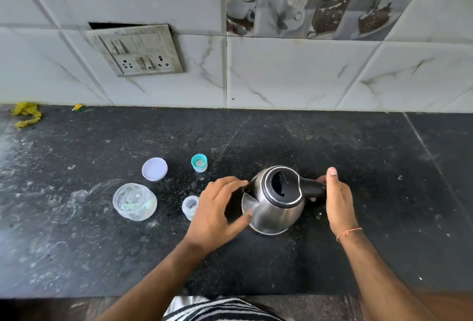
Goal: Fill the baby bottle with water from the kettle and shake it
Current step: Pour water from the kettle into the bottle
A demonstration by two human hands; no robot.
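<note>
A steel kettle (271,215) with a black lid and handle stands upright on the dark counter (256,269). My right hand (339,203) is closed around the kettle's black handle, thumb pointing up. My left hand (217,208) is spread beside the spout, with its fingertips at or just off the steel body and nothing in it. Just left of that hand a small clear baby bottle (190,204) stands upright with no top on. A teal ring with the teat (199,162) sits behind the bottle, apart from it.
A clear plastic jar (134,201) with something pale green inside stands open to the left, its lilac lid (154,168) behind it. A tiled wall with a switch and socket plate (138,50) backs the counter. Yellow scraps (27,113) lie far left.
</note>
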